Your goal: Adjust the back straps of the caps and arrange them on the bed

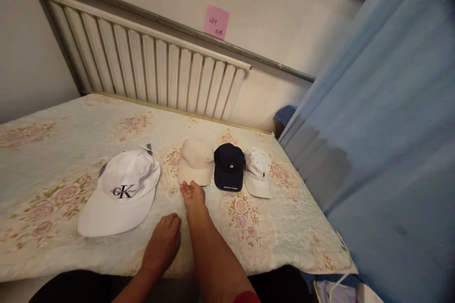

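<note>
Four caps would be too exact a tally, so several caps lie on the bed. My right hand (193,195) is at the front edge of a beige cap (196,158), its fingers closed on the brim. My left hand (164,240) rests on the bedcover just in front, curled into a loose fist with nothing visible in it. A navy cap (229,163) with small white lettering sits directly right of the beige one. Beside that is a white cap (257,170) with a small dark logo. To the left, apart from the row, lies a larger white cap (122,191) marked "CK".
A floral bedcover (284,232) spreads under everything. Behind the bed stands a white radiator (149,57), with a pink note (216,22) on the wall above. A blue curtain (384,128) hangs along the right side. Some items in a container (341,292) are at the lower right.
</note>
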### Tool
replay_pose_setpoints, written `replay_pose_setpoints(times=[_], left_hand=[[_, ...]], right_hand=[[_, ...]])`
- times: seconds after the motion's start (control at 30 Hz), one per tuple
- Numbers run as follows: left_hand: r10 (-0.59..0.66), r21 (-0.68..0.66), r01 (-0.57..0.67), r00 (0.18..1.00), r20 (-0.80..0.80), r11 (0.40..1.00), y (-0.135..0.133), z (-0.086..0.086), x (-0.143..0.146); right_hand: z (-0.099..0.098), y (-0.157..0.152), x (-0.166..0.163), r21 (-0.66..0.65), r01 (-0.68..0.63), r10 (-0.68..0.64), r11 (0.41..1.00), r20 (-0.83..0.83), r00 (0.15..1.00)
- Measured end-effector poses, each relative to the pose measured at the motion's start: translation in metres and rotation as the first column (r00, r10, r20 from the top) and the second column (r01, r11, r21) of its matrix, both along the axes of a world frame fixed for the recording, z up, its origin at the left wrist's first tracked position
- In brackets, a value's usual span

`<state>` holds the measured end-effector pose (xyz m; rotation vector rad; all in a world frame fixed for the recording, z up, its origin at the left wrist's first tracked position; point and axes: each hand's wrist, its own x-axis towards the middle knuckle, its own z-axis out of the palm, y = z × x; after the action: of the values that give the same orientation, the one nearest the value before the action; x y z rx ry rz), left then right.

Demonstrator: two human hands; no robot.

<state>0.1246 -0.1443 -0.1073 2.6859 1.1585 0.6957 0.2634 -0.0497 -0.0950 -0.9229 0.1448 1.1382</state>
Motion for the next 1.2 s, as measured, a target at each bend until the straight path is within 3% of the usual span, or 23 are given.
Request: replay_pose_setpoints(times=[0.23,0.4,0.57,0.73,0.9,1.07,1.2], left_hand=[[0.015,-0.028,-0.016,1.000,-0.023,0.999,-0.004,0.006,0.001],[0.048,-0.058,-0.049,0.999,-0.014,0.997,-0.007,0.006,0.001],[0.040,-0.113,-0.027,0.993,0.110,0.993,-0.007,0.004,-0.002],[0.017,-0.157,0.022,0.970,0.244,0.987,-0.009,0.002,-0.016],[0.058,-0.306,0.091,0.893,0.447,0.948,-0.009,0.002,-0.037],[0.248,-0.440,0.009,0.815,0.524,0.898,0.000,0.002,-0.052],[0.503,-0.624,-0.064,0.658,0.560,0.778,0.004,0.001,-0.063]], right_hand=[[-0.005,-0.040,-0.007,0.023,-0.078,0.071,0.997,0.212,0.975],[-0.011,-0.091,-0.004,-0.039,-0.138,0.140,0.990,0.460,0.877],[-0.011,-0.144,0.009,-0.099,-0.108,0.146,0.989,0.743,0.653],[-0.017,-0.186,0.021,-0.117,-0.071,0.136,0.991,0.891,0.434],[-0.022,-0.201,0.026,-0.148,-0.030,0.150,0.989,0.984,0.092],[-0.024,-0.199,0.024,-0.135,-0.039,0.134,0.990,0.991,-0.026],[-0.026,-0.198,0.024,-0.122,-0.040,0.118,0.992,0.989,-0.093]])
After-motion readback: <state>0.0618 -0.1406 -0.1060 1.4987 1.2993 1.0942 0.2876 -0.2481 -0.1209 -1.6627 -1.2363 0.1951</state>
